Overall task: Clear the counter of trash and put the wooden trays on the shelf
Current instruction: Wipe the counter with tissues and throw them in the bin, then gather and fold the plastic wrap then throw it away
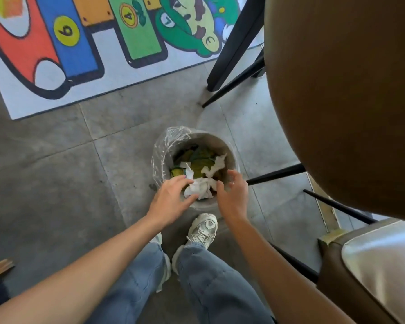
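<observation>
Grey floor tiles carry a lined bin; both hands, left and right, hover released over crumpled tissue inside. Trash seems binned; wooden trays remain unseen.

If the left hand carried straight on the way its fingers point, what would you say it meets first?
Most likely the crumpled white tissue over the near side of the bin. The left hand points up and right at it, fingertips at its edge; whether they already touch is unclear from above.
</observation>
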